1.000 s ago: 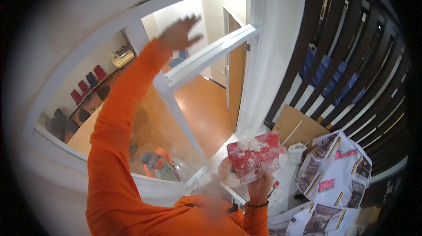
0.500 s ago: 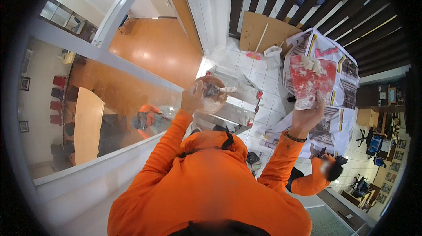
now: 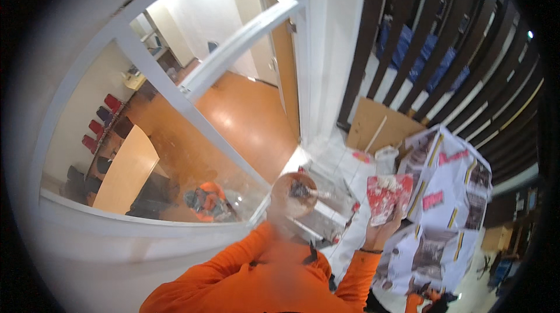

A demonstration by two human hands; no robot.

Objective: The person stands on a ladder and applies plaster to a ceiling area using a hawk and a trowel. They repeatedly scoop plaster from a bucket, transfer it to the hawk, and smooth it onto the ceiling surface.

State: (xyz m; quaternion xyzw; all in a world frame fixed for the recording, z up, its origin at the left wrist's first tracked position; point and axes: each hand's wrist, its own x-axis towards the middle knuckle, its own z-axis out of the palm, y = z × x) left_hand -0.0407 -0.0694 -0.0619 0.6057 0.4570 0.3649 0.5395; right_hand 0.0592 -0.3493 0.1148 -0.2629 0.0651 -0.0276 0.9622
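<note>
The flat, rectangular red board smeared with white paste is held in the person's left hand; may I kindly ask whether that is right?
Not quite: the hand is wrong. The head view shows the flat, rectangular red board smeared with white paste held in the person's right hand.

Apparently an office, judging by red chairs (image 3: 112, 102) and a wooden table (image 3: 127, 168).

one red board (image 3: 385, 196), one round tub (image 3: 282, 191), one cardboard sheet (image 3: 395, 127), three red chairs (image 3: 112, 103)

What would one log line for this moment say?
right hand: holds smeared red board; left hand: blurred, near brown bowl; bowl: tool inside
</note>
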